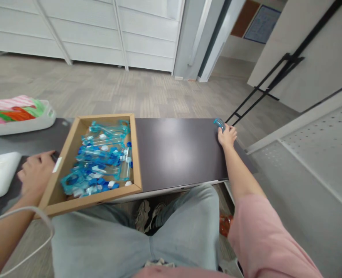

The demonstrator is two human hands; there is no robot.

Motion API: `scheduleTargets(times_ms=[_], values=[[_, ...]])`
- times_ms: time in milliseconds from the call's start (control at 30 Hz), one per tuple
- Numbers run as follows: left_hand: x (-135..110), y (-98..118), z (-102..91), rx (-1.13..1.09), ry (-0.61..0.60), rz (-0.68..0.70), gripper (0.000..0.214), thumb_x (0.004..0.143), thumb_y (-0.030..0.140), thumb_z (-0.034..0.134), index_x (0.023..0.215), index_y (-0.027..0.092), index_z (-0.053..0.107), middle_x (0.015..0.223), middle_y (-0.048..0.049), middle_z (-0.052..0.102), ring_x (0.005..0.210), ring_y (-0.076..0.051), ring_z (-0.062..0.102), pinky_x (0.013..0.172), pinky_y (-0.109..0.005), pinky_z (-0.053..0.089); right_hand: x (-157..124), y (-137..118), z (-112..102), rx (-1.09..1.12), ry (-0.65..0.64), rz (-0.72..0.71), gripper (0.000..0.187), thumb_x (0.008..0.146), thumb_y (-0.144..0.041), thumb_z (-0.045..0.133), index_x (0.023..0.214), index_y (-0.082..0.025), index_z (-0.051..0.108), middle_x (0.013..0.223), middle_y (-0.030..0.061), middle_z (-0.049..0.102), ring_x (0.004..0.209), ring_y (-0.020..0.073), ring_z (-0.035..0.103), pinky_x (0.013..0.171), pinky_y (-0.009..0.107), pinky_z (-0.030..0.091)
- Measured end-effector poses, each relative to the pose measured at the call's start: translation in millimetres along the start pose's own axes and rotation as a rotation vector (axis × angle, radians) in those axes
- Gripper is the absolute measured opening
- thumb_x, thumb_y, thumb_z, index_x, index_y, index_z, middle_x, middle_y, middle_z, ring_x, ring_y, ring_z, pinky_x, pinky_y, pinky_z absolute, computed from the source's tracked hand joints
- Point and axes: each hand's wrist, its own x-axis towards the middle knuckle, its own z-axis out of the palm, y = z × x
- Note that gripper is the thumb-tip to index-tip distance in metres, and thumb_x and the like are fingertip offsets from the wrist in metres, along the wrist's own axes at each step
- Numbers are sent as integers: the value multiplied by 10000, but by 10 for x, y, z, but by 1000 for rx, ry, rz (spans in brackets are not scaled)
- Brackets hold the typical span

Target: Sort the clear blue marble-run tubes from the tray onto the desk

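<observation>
Near the table's far right corner, my right hand is closed around a clear blue plastic piece, whose curved end shows past the fingers. My left hand rests at the left side of a cardboard box, fingers curled. A small dark object shows by its fingertips; I cannot make out what it is. Inside the box lies a jumble of clear blue plastic parts, with several small blue and white caps or blocks among them.
A white basket with pink, red and green items stands at the far left. Left of my left hand is a white device, with a white cable in front. The dark table spans between box and right hand. A black-framed stand rises at right.
</observation>
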Motion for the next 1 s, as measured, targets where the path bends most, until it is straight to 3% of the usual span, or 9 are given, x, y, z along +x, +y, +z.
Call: scheduleTargets(times_ms=[67,133,233,367,467,567,700,833,1000], values=[[15,39,136,-95,217,-79,722,1095,227,111,1626,286,598,1574,-250,653,1495,-389,612,1062,-516,579,-26,-4,-11,55,85,-15,523,1098,-492,586,1500,-201,754,1563,341,560,1402,473,507,1154,701,395],[57,27,208,-179,219,-54,678,1142,243,127,1636,125,576,1602,-320,600,1485,-420,607,1144,-533,546,-59,-41,-17,76,154,-52,474,1082,-501,646,1430,-219,800,1528,362,567,1383,490,497,1113,712,366],[118,-33,247,-289,191,2,625,1172,255,228,1676,65,545,1645,-345,550,1518,-448,556,1200,-549,490,-160,-266,-16,100,116,-182,426,1081,-504,660,1396,-262,815,1523,358,566,1392,487,503,1074,696,375],[133,-63,269,-375,232,41,598,1190,235,274,1696,53,534,1684,-342,510,1517,-434,525,1213,-548,446,-504,-1002,-13,136,-68,-388,444,1095,-478,622,1404,-209,792,1450,322,641,1331,437,585,1100,652,428],[120,-32,275,-378,243,10,605,1184,236,283,1698,63,551,1686,-345,514,1539,-440,514,1211,-535,433,-1012,-1745,-86,256,-280,-745,393,1107,-431,622,1419,-241,768,1364,191,728,1179,352,691,1160,609,445],[111,-2,274,-375,264,-1,609,1168,254,312,1693,90,572,1679,-338,542,1552,-447,521,1218,-534,430,-1716,-2443,-232,365,-495,-1097,343,1134,-478,651,1358,-270,806,1276,138,766,1134,337,729,1148,570,479],[109,7,281,-364,302,-2,603,1145,276,354,1669,113,602,1658,-318,575,1528,-447,560,1196,-517,457,-2624,-3038,-262,346,-700,-1408,378,1094,-557,765,1358,-291,817,1314,122,778,1232,369,712,1102,531,547],[109,4,285,-383,309,1,594,1134,275,395,1665,115,607,1665,-321,576,1538,-451,556,1198,-527,456,-3060,-3205,-49,308,-686,-1380,428,1021,-510,878,1363,-263,807,1375,156,731,1303,412,650,1170,613,569],[95,10,283,-394,316,11,596,1133,284,396,1664,112,606,1668,-323,575,1539,-454,554,1211,-536,444,-3081,-3150,113,371,-563,-1282,269,1068,-493,836,1249,-297,813,1472,160,650,1364,424,588,1180,672,591]])
